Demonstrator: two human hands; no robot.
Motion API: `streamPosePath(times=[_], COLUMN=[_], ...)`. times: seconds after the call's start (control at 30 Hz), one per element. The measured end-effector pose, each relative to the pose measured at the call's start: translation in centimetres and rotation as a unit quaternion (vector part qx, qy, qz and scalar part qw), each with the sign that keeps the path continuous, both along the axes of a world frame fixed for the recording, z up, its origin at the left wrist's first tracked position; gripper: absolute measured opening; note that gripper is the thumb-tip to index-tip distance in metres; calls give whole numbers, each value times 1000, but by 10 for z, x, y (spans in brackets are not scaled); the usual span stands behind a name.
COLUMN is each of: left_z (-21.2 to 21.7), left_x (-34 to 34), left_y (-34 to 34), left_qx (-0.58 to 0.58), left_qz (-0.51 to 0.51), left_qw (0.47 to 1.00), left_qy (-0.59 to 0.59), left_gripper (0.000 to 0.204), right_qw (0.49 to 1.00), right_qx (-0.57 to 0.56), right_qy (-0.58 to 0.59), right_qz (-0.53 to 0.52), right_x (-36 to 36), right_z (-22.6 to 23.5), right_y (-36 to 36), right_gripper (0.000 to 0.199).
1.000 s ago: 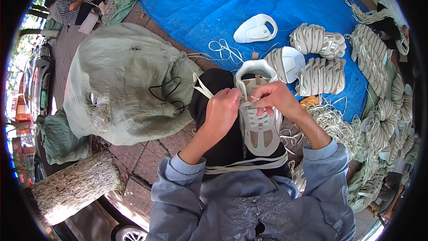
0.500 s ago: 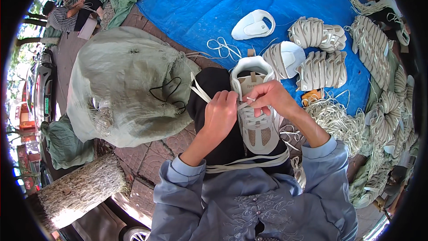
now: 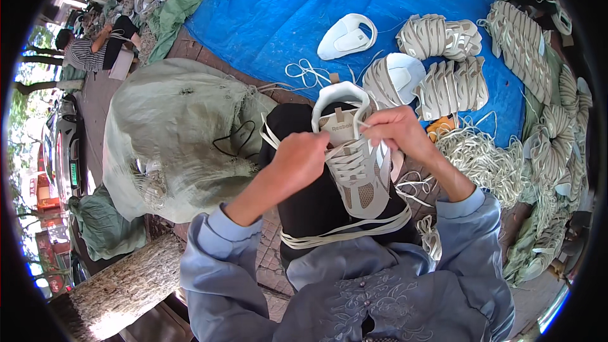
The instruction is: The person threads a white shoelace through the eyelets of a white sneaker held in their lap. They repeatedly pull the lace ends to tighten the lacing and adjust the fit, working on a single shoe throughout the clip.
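A white and beige shoe upper (image 3: pixel 368 201) rests on my black-trousered thighs, heel opening pointing away from me. White shoelace (image 3: pixel 349 166) zigzags across its front. My left hand (image 3: pixel 303 159) is closed beside the upper's left eyelet edge, gripping the lace. At the right edge, near the top of the tongue, my right hand (image 3: pixel 402 132) pinches the lace between thumb and fingers. Loose lace strands (image 3: pixel 354 228) lie across my thighs, and another lace (image 3: pixel 269 132) hangs by my left knee.
On the blue tarp (image 3: pixel 272 25) lie a single white upper (image 3: pixel 345 38) and stacked uppers (image 3: pixel 451 88). A tangled pile of laces (image 3: pixel 481 161) lies to my right. A large pale sack (image 3: pixel 171 126) stands at my left, near a tree trunk (image 3: pixel 126 285). Another person (image 3: pixel 95 50) sits at far left.
My hands have moved apart, the left outward to the left and the right slightly to the right. The lace crossing at the upper's throat is now more visible between them.
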State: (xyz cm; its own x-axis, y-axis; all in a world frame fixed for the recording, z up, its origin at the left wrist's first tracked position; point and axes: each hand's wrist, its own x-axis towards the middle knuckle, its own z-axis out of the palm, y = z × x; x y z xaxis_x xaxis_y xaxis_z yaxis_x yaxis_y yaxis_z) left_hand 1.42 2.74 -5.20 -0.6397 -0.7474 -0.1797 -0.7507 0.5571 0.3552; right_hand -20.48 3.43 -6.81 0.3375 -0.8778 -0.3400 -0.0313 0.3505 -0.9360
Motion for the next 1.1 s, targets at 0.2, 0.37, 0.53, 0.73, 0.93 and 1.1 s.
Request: streamPosePath(times=[0.2, 0.37, 0.53, 0.73, 0.93, 1.1], left_z=[14, 8, 6, 9, 2, -3], left_x=[-14, -21, -30, -28, -38, -48], left_y=[-38, -32, -14, -8, -22, -20], left_qx=[412, 329, -48, -223, -159, -95], left_qz=[168, 133, -95, -230, -133, -14], left_qw=[894, 933, 978, 938, 978, 995], left_qy=[44, -53, -177, -131, -37, 31], left_gripper=[12, 17, 10, 2, 5, 3], right_qw=[974, 943, 932, 918, 914, 850], right_qx=[-207, -316, -341, -369, -365, -445], right_qy=[90, 107, 127, 147, 175, 280], right_qz=[-9, 8, 1, -9, -29, -33], right_x=[-12, -5, -5, -9, -14, -6], right_z=[-26, -31, -34, -39, -45, -40], right_y=[0, 0, 4, 8, 9, 9], right_gripper=[11, 10, 9, 9, 7, 7])
